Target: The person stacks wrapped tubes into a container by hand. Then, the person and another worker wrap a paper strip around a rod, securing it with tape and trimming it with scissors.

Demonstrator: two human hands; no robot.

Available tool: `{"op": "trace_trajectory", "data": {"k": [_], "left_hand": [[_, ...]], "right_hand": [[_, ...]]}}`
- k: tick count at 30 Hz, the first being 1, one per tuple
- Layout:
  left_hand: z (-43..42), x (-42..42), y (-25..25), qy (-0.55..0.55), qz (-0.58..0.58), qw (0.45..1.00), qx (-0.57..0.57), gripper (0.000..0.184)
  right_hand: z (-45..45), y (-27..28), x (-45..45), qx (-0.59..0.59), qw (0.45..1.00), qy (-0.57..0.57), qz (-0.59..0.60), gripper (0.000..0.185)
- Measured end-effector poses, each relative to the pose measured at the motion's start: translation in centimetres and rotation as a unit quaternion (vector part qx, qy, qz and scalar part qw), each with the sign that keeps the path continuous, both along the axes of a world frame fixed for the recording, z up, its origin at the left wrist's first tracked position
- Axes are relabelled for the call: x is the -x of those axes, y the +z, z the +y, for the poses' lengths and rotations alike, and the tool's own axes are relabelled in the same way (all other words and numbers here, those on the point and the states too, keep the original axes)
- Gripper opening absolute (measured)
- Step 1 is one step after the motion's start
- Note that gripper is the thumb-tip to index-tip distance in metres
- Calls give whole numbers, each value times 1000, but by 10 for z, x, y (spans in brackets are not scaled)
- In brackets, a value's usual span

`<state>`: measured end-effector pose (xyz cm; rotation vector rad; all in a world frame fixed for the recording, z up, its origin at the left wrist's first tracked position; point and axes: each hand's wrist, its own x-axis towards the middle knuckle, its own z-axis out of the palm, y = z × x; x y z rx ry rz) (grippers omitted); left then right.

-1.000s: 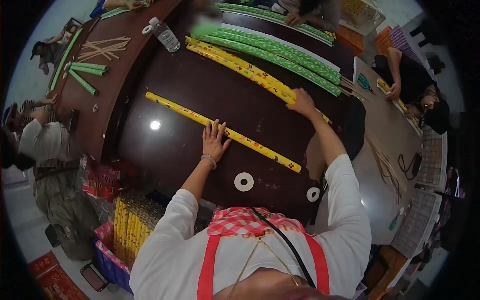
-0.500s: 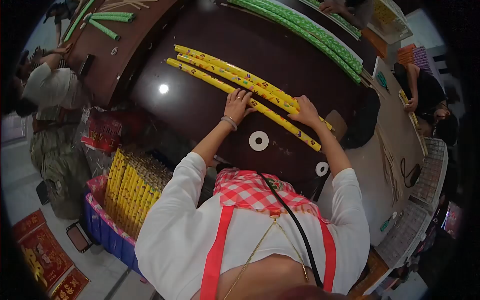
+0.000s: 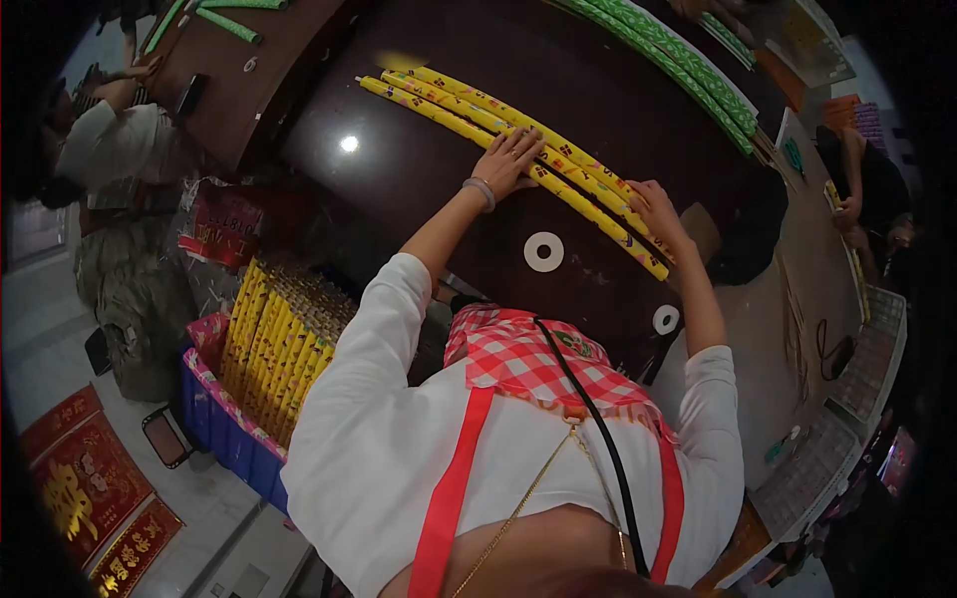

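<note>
Three long yellow patterned paper tubes (image 3: 454, 110) lie side by side, slanting across the dark brown table (image 3: 399, 189). My left hand (image 3: 508, 162) rests over the middle of the tubes with its fingers laid out flat across them. Towards their right ends, my right hand (image 3: 658, 211) has its fingers bent around the farther tube. Its palm side is hidden. A yellow blur shows by the far left end of the tubes. Closer to my body, a white ring-shaped roll (image 3: 543, 267) lies on the table, and a second white ring (image 3: 666, 319) is at the table's near right.
Green patterned tubes (image 3: 688, 75) lie along the far side. At lower left stands a blue crate (image 3: 234, 439) packed with yellow tubes (image 3: 269, 339). Co-workers sit at left (image 3: 120, 135) and right (image 3: 862, 179). A grey board (image 3: 758, 329) with thin sticks lies at right.
My left hand has slid along the tubes and lies flatter over them. My right hand remains near their right ends. The tubes lie closer together, and the whole view has shifted.
</note>
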<state>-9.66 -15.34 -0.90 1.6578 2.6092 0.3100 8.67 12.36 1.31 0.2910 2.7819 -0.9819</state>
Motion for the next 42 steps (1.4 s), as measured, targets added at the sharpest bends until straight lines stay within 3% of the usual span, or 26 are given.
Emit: {"op": "trace_trajectory", "data": {"k": [4, 7, 10, 12, 14, 15, 16, 19, 21, 22, 27, 29, 31, 32, 34, 36, 38, 42], "left_hand": [[-1, -3, -2, 4, 8, 1000, 10, 77], [10, 2, 22, -23, -45, 999, -12, 96], [34, 18, 34, -83, -19, 996, 34, 110], [38, 30, 19, -116, -49, 988, 89, 113], [38, 32, 23, -134, -43, 985, 98, 113], [38, 31, 21, -133, -40, 987, 84, 112], [37, 29, 19, -129, -35, 989, 71, 112], [40, 27, 21, -127, -34, 989, 63, 111], [41, 26, 22, -137, -20, 988, 64, 111], [40, 27, 22, -145, -16, 988, 56, 111], [42, 26, 21, -153, -21, 986, 59, 110], [43, 24, 20, -145, -19, 987, 65, 111], [42, 25, 20, -137, -17, 988, 71, 112], [43, 25, 20, -131, -26, 988, 73, 111], [44, 27, 21, -124, -34, 989, 76, 110], [44, 27, 23, -139, -22, 987, 76, 106], [46, 27, 24, -139, -31, 987, 75, 103], [44, 27, 27, -145, -37, 986, 76, 102]], "right_hand": [[-3, 16, -5, 19, 997, -30, -68, 34], [-2, 7, -7, -51, 998, -4, -47, 34], [-3, 10, -25, 49, 991, -128, 3, 34], [17, 7, -47, 11, 978, -188, 92, 34], [17, 15, -79, 47, 915, -366, 165, 35], [20, 4, -95, 215, 847, -449, 186, 45], [16, -1, -105, 210, 843, -458, 187, 45], [-6, -11, -127, 399, 678, -520, 332, 61], [5, -87, -146, 448, 660, -375, 473, 60], [-25, -15, -117, 436, 626, -537, 361, 57], [-42, -18, -106, 441, 636, -511, 375, 62], [-40, -29, -105, 421, 633, -511, 402, 53], [-36, -36, -116, 371, 630, -556, 396, 54], [-36, -20, -118, 346, 586, -650, 339, 54], [-38, -18, -138, 322, 578, -714, 230, 49], [-33, -21, -155, 388, 562, -710, 173, 45], [-38, 7, -161, 444, 616, -646, 69, 43], [-26, 0, -174, 444, 642, -622, 55, 46]]}}
